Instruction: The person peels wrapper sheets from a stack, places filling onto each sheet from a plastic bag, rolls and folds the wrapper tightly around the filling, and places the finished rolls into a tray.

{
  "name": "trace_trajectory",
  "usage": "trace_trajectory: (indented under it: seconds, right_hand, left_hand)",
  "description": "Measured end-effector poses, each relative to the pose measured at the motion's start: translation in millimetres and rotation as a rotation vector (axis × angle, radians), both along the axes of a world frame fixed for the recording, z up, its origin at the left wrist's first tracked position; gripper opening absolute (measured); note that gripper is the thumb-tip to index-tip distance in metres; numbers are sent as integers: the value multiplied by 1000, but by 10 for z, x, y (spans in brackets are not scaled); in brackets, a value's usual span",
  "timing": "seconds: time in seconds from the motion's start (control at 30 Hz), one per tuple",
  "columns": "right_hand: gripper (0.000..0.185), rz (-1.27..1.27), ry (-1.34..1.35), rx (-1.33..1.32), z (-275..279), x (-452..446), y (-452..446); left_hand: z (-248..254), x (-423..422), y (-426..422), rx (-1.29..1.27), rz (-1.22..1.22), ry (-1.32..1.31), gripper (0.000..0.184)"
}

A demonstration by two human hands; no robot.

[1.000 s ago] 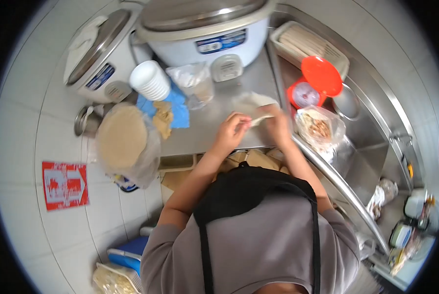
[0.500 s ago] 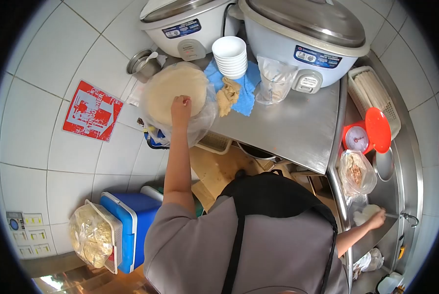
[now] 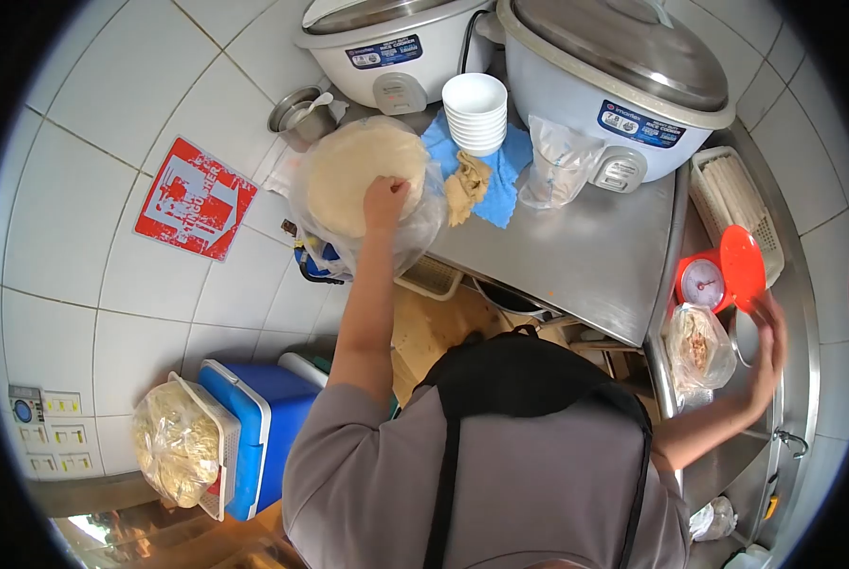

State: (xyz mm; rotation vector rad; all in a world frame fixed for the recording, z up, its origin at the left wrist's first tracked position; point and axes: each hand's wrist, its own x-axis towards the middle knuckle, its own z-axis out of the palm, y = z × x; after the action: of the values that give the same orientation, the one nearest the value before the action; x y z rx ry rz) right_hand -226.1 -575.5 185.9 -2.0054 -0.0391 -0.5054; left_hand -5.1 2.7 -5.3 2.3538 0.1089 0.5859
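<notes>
My left hand [image 3: 386,201] rests over a stack of thin, round, pale sheets [image 3: 344,180] in a clear plastic bag on the steel table. Its fingertips are pinched together; whether a sheet is between them cannot be seen. My right hand [image 3: 767,332] reaches over the steel counter with its fingers stretched out and nothing visible in it. It is beside the red kitchen scale [image 3: 702,283] and its upright red pan [image 3: 743,266]. Left of that hand lies a clear bag of pale, brownish-specked food [image 3: 697,347].
Two rice cookers [image 3: 401,57] [image 3: 590,104] stand at the back. White bowls [image 3: 475,114], a blue cloth [image 3: 500,180], a tan cloth [image 3: 466,187] and a plastic bag [image 3: 559,166] sit before them. A white basket [image 3: 770,228] borders the scale. A blue cooler [image 3: 277,427] stands at lower left.
My right hand has moved from the lower counter up toward the scale. The pale, limp thing it held no longer shows. My left hand stays on the stack; the whole view has shifted slightly.
</notes>
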Motion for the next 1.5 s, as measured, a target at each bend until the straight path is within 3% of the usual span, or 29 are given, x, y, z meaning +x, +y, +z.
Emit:
trace_trajectory:
  seconds: [0.1,0.17,0.23,0.3,0.37,0.5,0.6,0.67,0.77,0.9,1.0,1.07,1.13,1.2,1.27,1.4,1.5]
  right_hand:
    - [37,587,106,168,-129,830,892]
    - [31,865,270,137,-165,1335,1821]
    - [29,1052,408,160,-591,1832,2596]
    - [26,1050,460,123,-1111,2169,3318]
    - [25,1023,493,71,-1552,2427,3832]
    - [23,798,429,-38,-1674,2517,4292]
    - [19,705,371,-14,-1810,2621,4457]
    - [16,604,325,56,-1885,2640,4542]
    - [12,670,49,-70,-1926,2634,4616]
    - [17,700,20,-543,-1834,2565,4640]
    - [25,628,120,-608,-1821,2547,4670]
    - [28,620,132,-570,-1848,2547,4661]
    - [27,636,134,-575,-1864,2556,4660]
    - [23,638,112,-610,-1867,2554,4676]
    - [17,625,67,-674,-1876,2539,4707]
    - [17,608,71,-663,-1876,2511,4710]
    - [17,644,31,-639,-1987,2565,4716]
  left_hand:
    - [-124,51,141,-199,3,30,20]
    - [-78,64,241,-323,-19,195,23]
    - [-41,78,296,-384,-45,273,24]
    - [-41,66,276,-387,-73,267,24]
    - [-82,-1,203,-261,-140,80,19]
    - [-68,-30,190,-11,-149,2,13]
    - [-78,-8,251,-59,-85,6,12]
    - [-94,44,341,-208,-106,75,14]
    - [-109,171,531,-341,-127,197,17]
    - [-2,312,780,-364,-113,169,20]
    - [231,519,1274,-684,-126,327,23]
    - [233,758,1747,-1005,-85,173,20]
    - [550,806,2091,-1241,-121,92,25]
    - [613,975,2645,-1392,-57,-55,30]
    - [1043,863,2732,-1457,97,-198,29]
    - [1468,893,3271,-1429,156,-517,30]
    - [2121,726,3122,-1269,50,-353,28]
